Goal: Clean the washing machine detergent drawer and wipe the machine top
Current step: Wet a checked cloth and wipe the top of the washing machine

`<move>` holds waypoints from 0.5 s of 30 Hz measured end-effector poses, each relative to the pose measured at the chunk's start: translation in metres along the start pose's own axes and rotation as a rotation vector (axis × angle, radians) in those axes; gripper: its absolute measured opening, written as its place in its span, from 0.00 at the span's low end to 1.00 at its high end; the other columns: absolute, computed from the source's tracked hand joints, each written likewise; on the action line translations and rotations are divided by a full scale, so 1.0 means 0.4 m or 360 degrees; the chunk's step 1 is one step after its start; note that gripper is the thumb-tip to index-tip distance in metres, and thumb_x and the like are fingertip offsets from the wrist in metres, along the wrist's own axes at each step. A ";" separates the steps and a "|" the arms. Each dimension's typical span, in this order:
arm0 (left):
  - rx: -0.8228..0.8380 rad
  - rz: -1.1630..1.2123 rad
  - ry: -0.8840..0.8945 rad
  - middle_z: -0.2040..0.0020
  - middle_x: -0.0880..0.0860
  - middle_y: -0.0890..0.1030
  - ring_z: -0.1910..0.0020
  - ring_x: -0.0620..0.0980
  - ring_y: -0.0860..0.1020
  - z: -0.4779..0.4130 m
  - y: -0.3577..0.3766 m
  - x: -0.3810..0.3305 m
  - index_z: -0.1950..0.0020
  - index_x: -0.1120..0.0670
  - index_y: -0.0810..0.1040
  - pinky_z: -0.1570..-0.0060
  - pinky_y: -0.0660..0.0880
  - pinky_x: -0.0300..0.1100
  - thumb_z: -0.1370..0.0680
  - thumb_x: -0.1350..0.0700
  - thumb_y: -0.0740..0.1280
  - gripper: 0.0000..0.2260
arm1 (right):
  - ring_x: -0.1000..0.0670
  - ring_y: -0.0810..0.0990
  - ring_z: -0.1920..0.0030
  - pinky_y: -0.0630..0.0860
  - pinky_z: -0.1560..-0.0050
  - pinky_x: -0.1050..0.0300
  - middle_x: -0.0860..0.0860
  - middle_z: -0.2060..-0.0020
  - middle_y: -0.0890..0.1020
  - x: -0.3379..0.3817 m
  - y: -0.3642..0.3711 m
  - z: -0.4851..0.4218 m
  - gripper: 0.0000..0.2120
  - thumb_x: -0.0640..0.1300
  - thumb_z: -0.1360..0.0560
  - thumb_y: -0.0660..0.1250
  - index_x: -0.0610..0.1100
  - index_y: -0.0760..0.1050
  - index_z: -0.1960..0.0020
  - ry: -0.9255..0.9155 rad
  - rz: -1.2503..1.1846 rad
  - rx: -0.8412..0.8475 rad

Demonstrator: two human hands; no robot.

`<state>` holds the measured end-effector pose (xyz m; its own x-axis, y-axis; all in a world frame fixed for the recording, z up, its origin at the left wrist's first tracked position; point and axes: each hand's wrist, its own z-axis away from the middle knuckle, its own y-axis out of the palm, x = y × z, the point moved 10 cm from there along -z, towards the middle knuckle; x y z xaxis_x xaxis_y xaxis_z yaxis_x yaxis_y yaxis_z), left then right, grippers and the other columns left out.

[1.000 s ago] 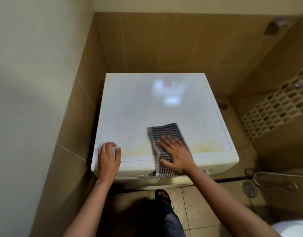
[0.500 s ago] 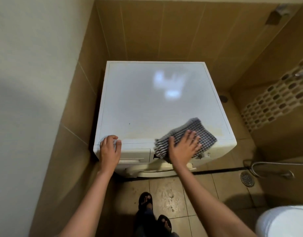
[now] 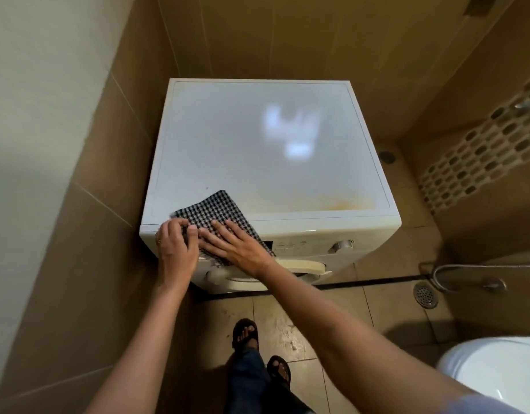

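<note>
From the head view, the right hand lay spread flat on the checked cloth at the washing machine top's near-left corner, while the left hand curled over the cloth's edge. The yellowish stain near-right remained, so it could be missed. The cloth overhung the front edge and might slip off.

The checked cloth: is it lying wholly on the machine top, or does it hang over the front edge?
It hangs over. The checked cloth lies partly on the machine top and drapes down the front panel under the right hand.

Machine top bare beyond cloth; walls hem left, rear.
</note>
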<state>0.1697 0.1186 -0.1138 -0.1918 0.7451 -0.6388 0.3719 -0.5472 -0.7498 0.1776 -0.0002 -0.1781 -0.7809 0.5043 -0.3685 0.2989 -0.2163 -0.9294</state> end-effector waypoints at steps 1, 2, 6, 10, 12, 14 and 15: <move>0.0035 -0.0031 0.0040 0.47 0.62 0.75 0.46 0.60 0.73 0.012 0.011 -0.013 0.47 0.63 0.74 0.47 0.70 0.52 0.20 0.59 0.63 0.07 | 0.40 0.49 0.24 0.50 0.24 0.44 0.46 0.22 0.47 -0.031 0.012 0.044 0.36 0.42 0.23 0.56 0.48 0.39 0.22 -0.0008 0.0055 -0.0026; 0.0083 -0.0054 0.0069 0.47 0.61 0.75 0.46 0.59 0.73 0.022 0.024 -0.026 0.46 0.62 0.74 0.48 0.70 0.49 0.20 0.58 0.63 0.08 | 0.41 0.50 0.24 0.51 0.25 0.45 0.46 0.22 0.46 -0.061 0.025 0.089 0.36 0.42 0.23 0.55 0.49 0.38 0.22 0.0002 0.0092 -0.0053; 0.0268 -0.0003 0.0177 0.45 0.58 0.75 0.43 0.55 0.71 0.038 0.093 -0.090 0.43 0.60 0.74 0.47 0.67 0.43 0.19 0.55 0.60 0.11 | 0.40 0.40 0.24 0.44 0.25 0.45 0.44 0.24 0.40 -0.213 0.092 0.297 0.39 0.48 0.23 0.57 0.49 0.34 0.23 0.0255 0.0099 -0.0117; 0.0316 -0.0001 0.0264 0.45 0.57 0.77 0.45 0.54 0.72 0.030 0.133 -0.126 0.43 0.60 0.74 0.45 0.70 0.49 0.19 0.53 0.60 0.12 | 0.45 0.41 0.23 0.42 0.24 0.49 0.45 0.23 0.41 -0.388 0.139 0.470 0.37 0.61 0.21 0.52 0.48 0.38 0.22 0.0672 -0.0199 -0.0074; 0.0300 0.0042 0.0216 0.46 0.56 0.77 0.45 0.55 0.72 0.025 0.134 -0.125 0.44 0.60 0.75 0.46 0.69 0.49 0.19 0.50 0.58 0.14 | 0.48 0.43 0.23 0.40 0.24 0.51 0.45 0.23 0.48 -0.449 0.150 0.513 0.36 0.65 0.22 0.47 0.47 0.41 0.22 0.0922 -0.0423 0.0026; 0.0287 0.0091 0.0186 0.46 0.56 0.77 0.45 0.55 0.73 0.023 0.132 -0.122 0.44 0.60 0.75 0.46 0.68 0.48 0.19 0.47 0.56 0.18 | 0.48 0.46 0.23 0.39 0.24 0.54 0.44 0.23 0.54 -0.483 0.166 0.540 0.39 0.68 0.24 0.47 0.46 0.46 0.22 0.1167 -0.0598 0.0134; 0.0288 0.0108 0.0172 0.45 0.57 0.77 0.44 0.55 0.73 0.021 0.128 -0.120 0.43 0.60 0.75 0.47 0.68 0.47 0.19 0.48 0.57 0.17 | 0.48 0.48 0.23 0.39 0.24 0.54 0.44 0.23 0.55 -0.493 0.174 0.553 0.40 0.69 0.26 0.48 0.45 0.49 0.22 0.1278 -0.0662 0.0149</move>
<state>0.1903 0.0516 -0.1230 -0.0695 0.7354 -0.6741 0.2099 -0.6498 -0.7306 0.2312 -0.2997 -0.1663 -0.1884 0.9801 0.0618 0.0051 0.0639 -0.9979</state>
